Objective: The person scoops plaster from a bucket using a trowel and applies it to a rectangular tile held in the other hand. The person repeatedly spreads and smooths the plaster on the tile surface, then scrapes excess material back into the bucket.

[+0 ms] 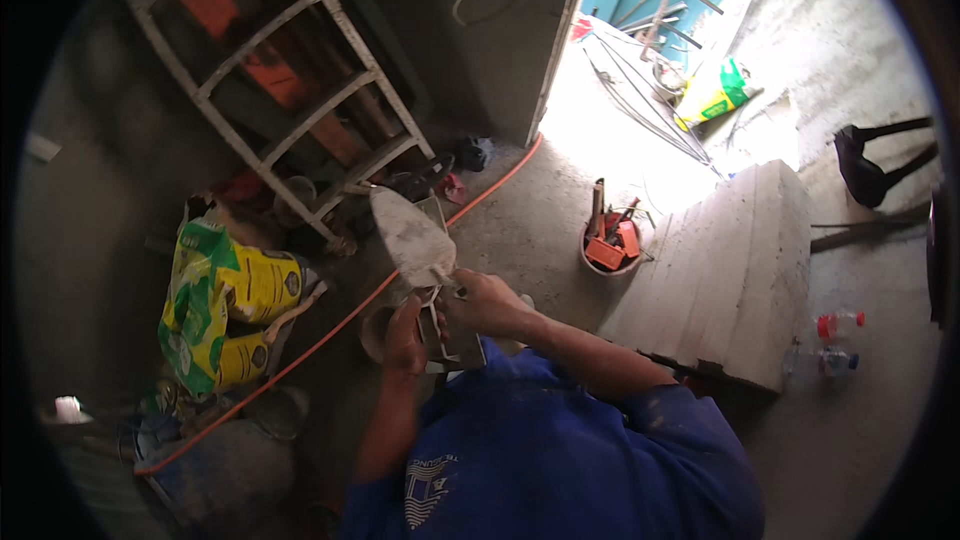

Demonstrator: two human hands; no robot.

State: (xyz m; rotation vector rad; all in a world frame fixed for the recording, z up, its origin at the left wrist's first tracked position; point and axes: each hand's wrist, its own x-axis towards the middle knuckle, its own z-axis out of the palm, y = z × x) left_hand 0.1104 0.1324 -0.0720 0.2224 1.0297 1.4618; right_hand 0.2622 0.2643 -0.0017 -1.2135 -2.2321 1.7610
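Observation:
In front of my chest, my right hand point(488, 305) is closed around the handle end of a pointed trowel. The trowel's broad blade point(408, 232), coated in pale grey mortar, points away from me and to the left. My left hand point(405, 342) grips a flat rectangular plastering float point(462, 348) by what looks like its handle. Part of the float lies behind the trowel blade and my hands. A round container point(376, 330) shows partly behind my left hand.
An orange hose point(330, 335) crosses the floor. Yellow-green sacks point(235, 300) and a ladder point(270, 90) are at left. A bucket of tools point(610, 240) stands ahead, beside a large pale block point(725, 275). Plastic bottles point(835, 360) lie at right.

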